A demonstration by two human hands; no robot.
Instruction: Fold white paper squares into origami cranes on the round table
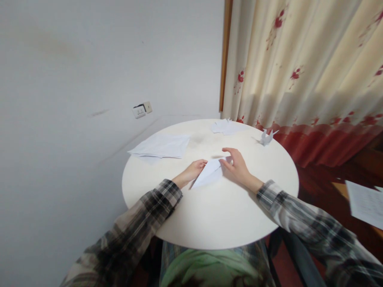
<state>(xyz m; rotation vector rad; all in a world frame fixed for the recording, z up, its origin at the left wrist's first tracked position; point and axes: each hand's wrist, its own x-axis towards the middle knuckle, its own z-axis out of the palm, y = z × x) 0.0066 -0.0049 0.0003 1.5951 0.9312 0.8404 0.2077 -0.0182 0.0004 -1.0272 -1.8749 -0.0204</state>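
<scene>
A white sheet of folded paper (208, 175), pointed towards me, is held just above or against the round white table (215, 223). My left hand (193, 171) grips its left edge, fingers curled at the far side. On the right side, the thumb of my right hand (238, 166) presses the paper near its far corner. That hand's index finger is raised and curved apart from the thumb; its other fingers are mostly hidden. A diagonal fold edge runs across the paper's upper face.
A stack of white paper (163, 145) lies at the table's back left. More paper pieces (226, 126) sit at the back edge, and a folded paper crane (267, 137) stands at the back right. A wall is on the left, a floral curtain (299, 79) behind on the right.
</scene>
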